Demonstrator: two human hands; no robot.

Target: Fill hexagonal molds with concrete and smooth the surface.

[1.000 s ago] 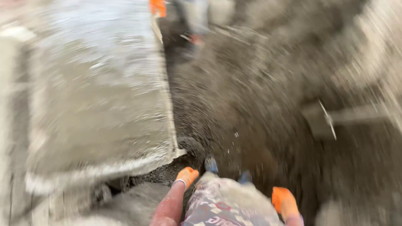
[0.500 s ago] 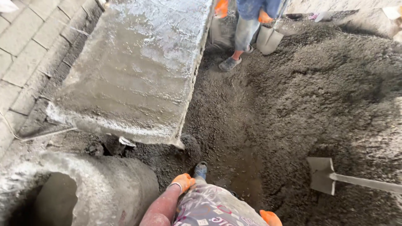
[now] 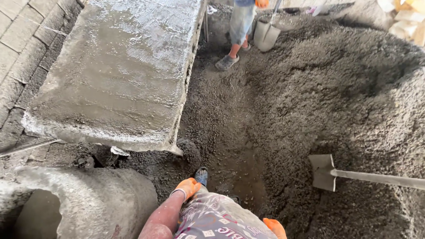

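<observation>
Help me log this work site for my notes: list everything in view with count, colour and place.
Concrete slab: one, grey, wet-looking, upper left.
Gravel mix: one heap, dark grey, centre and right.
Shovel: one, grey blade, lower right, lying on the mix.
Second shovel: one, grey, top centre, beside a co-worker.
Co-worker's leg: pale trousers, sandal, top centre.
Concrete pipe: one, grey, bottom left.
Brick paving: grey, far left.
Left hand: orange glove, bottom centre, holding nothing.
Right hand: orange glove, bottom edge, partly cut off.
</observation>
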